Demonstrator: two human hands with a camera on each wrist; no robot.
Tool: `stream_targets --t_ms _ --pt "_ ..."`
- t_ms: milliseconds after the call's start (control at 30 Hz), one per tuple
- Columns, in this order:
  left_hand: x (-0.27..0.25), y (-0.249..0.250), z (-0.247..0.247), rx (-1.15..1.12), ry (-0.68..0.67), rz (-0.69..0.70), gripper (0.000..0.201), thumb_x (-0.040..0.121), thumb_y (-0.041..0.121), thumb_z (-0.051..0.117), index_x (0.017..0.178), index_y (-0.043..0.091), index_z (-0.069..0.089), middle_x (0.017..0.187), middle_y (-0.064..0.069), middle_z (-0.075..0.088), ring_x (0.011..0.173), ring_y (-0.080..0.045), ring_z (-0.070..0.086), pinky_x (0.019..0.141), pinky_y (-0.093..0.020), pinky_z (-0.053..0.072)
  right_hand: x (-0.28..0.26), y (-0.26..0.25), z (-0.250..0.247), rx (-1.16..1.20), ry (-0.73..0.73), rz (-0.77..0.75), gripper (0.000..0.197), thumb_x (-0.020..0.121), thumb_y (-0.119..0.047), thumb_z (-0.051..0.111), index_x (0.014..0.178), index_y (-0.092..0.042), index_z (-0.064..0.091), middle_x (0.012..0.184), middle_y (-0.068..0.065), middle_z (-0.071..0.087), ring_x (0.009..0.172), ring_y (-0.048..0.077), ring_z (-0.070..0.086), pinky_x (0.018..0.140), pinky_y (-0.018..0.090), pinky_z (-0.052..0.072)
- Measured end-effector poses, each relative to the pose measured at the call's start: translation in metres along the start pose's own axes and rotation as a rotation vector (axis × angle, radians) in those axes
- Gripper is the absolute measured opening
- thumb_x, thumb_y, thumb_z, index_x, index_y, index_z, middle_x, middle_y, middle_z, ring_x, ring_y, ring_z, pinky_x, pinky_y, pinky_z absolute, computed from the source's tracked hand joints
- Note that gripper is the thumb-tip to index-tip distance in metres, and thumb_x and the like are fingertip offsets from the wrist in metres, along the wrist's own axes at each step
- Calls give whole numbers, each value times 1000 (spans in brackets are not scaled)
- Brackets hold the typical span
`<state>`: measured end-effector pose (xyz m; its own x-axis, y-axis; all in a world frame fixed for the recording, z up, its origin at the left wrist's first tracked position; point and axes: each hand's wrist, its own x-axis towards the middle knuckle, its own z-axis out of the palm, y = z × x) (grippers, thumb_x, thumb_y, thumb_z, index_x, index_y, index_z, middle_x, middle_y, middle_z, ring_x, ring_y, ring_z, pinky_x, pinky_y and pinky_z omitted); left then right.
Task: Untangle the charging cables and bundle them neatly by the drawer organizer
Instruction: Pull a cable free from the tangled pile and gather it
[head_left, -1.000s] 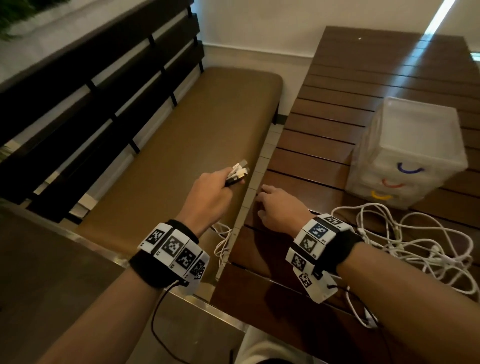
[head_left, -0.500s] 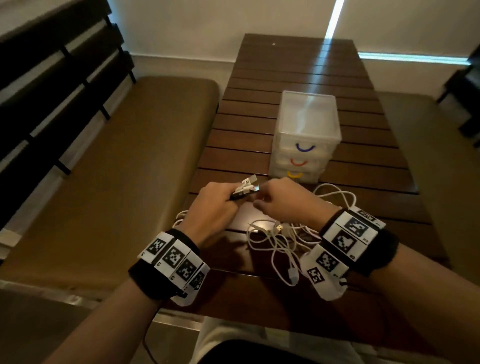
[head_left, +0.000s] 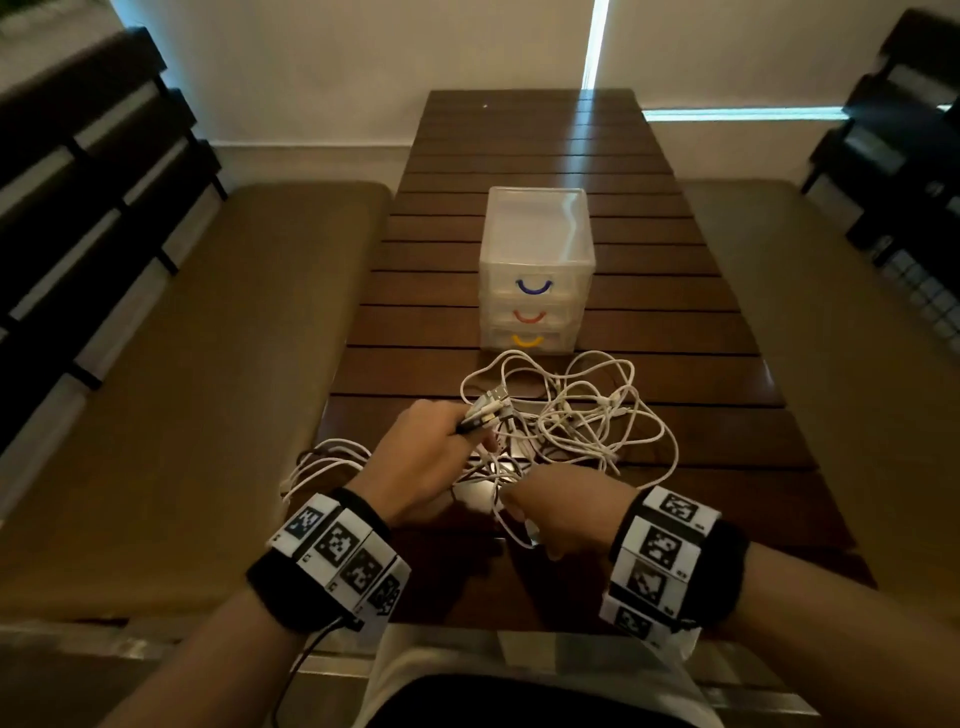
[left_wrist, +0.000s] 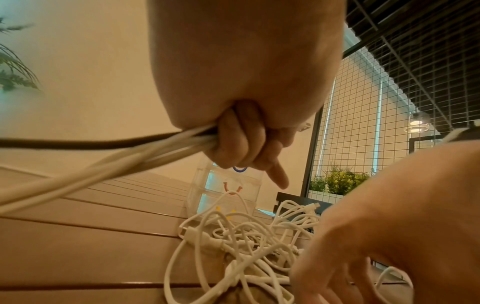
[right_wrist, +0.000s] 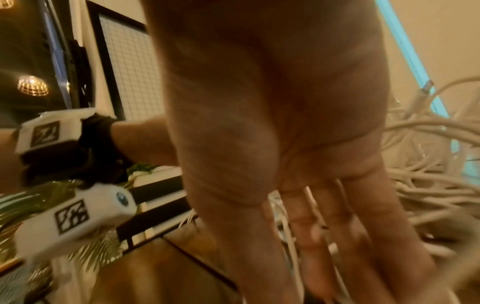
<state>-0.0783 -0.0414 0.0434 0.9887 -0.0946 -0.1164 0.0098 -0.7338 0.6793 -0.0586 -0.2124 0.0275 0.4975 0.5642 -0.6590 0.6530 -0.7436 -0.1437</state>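
A tangle of white charging cables (head_left: 582, 421) lies on the slatted wooden table (head_left: 519, 156), just in front of the clear three-drawer organizer (head_left: 535, 270). My left hand (head_left: 457, 431) grips a bunch of cable ends, their plugs (head_left: 488, 408) sticking out past the thumb. In the left wrist view its curled fingers (left_wrist: 239, 144) hold several white cables and one dark one (left_wrist: 116, 152). My right hand (head_left: 540, 519) is at the near edge of the tangle. In the right wrist view its fingers (right_wrist: 324, 226) are stretched straight down among the cables (right_wrist: 428, 174).
Padded brown benches run along both sides of the table, the left bench (head_left: 208, 389) and the right bench (head_left: 831, 364). Some cable loops (head_left: 317, 462) hang over the table's left edge. The organizer drawers have blue, red and yellow handles.
My left hand carried the plug ends from over the left bench to above the tangle. My right hand left the plugs and dropped to the near cables. The head view swung right.
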Motion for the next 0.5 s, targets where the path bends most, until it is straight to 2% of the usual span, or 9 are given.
stream_targets --t_ms 67,133,200,267,300,333,400,433,500 --pt "0 -1 -1 -16 17 3 28 94 40 53 77 33 74 76 2 72 72 -14 65 73 -43 52 0 1 2 2 48 -33 40 85 -15 70 123 -16 57 113 11 62 105 32 60 75 37 50" --pt "0 1 -3 -35 46 -1 28 96 37 54 79 29 74 68 5 68 65 -9 60 66 -38 48 -2 7 0 89 111 -46 28 93 -26 62 119 -19 62 111 9 64 103 30 61 72 32 43" --pt "1 3 -4 -75 91 -7 28 97 34 55 79 26 74 58 8 60 54 -7 51 58 -33 40 -6 14 -7 144 201 -67 27 98 -36 55 116 -19 64 109 6 65 101 25 61 72 31 42" --pt "2 6 -2 -148 134 1 30 97 37 53 79 24 74 60 -2 63 56 -21 54 58 -41 43 -7 22 -13 176 329 -87 29 100 -39 50 108 -16 66 98 3 66 89 21 61 71 31 44" --pt "3 9 -1 -189 160 3 32 97 40 52 79 24 74 62 -7 64 58 -26 56 58 -42 45 -7 25 -17 200 383 -88 30 101 -39 49 102 -15 66 90 1 64 82 18 59 70 31 44" --pt "4 12 1 -226 182 6 34 97 42 51 79 24 74 61 -8 62 56 -25 55 55 -39 43 -7 29 -20 222 421 -81 30 102 -38 47 96 -14 64 83 -2 60 76 16 55 68 31 43" --pt "8 19 6 -293 216 24 33 98 41 52 82 24 75 62 2 64 55 -12 56 55 -29 42 -8 34 -27 303 481 -60 30 103 -35 44 85 -17 59 73 -7 55 70 15 55 65 30 41" --pt "11 23 8 -317 234 32 32 98 38 52 85 23 76 68 6 69 61 -6 61 59 -24 45 -10 35 -30 388 519 -46 30 104 -34 43 81 -20 56 72 -8 55 69 13 57 63 30 42" --pt "16 28 12 -365 252 35 30 98 36 52 90 23 77 78 9 74 74 1 67 66 -19 49 -11 38 -32 560 609 -10 28 104 -33 42 81 -23 53 75 -6 60 70 12 60 63 31 45"
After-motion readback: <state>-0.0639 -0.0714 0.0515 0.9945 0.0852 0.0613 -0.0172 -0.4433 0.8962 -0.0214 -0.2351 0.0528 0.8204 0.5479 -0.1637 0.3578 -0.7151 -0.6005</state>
